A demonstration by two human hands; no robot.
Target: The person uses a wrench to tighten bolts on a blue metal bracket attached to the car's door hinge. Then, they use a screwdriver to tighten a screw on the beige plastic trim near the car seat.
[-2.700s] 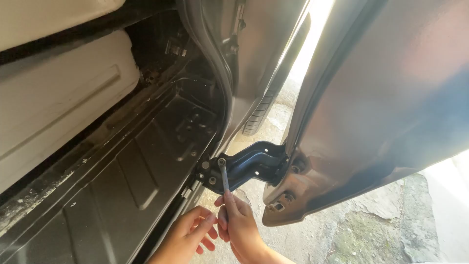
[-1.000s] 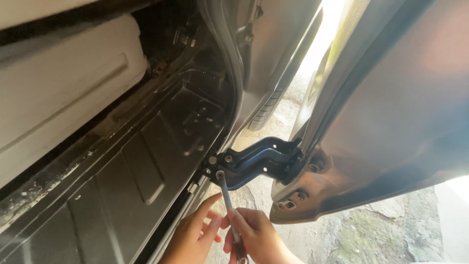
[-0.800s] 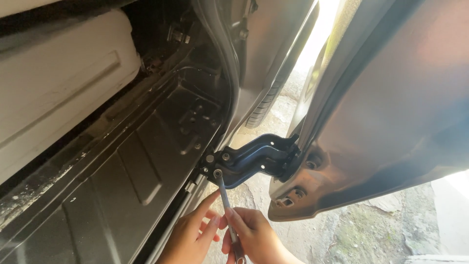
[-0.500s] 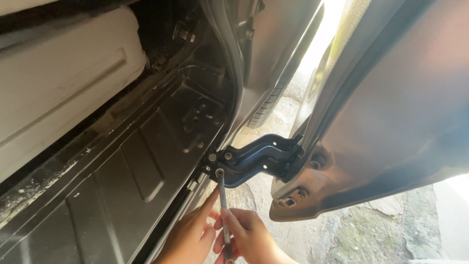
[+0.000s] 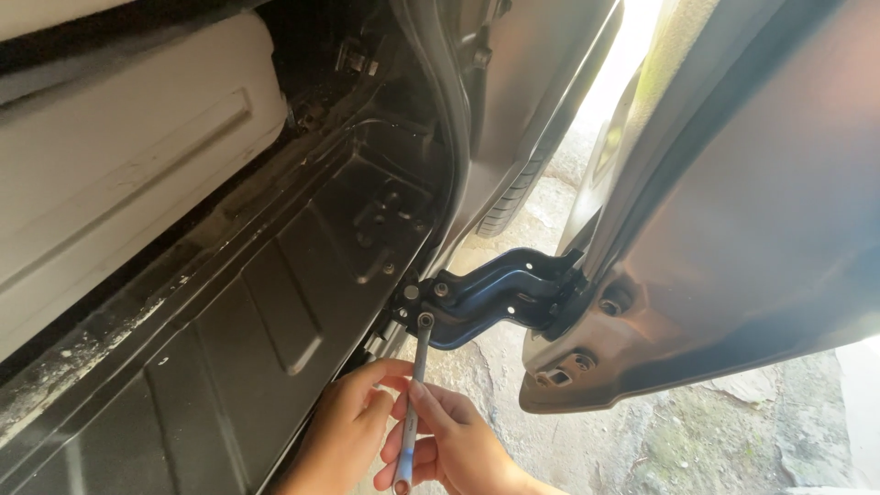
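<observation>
Both hands are gripping a slim wrench point(image 5: 412, 403): the right hand point(image 5: 454, 445) is curling round it, the left hand point(image 5: 353, 422) pinching beside. Its head is sitting on a bolt point(image 5: 425, 320) of the dark hinge bracket point(image 5: 500, 293), under the open door point(image 5: 733, 229).

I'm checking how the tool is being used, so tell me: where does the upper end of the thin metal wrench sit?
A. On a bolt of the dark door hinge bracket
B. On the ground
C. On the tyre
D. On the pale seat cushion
A: the wrench, held by both hands, has its upper end on a lower bolt of the hinge bracket.
</observation>
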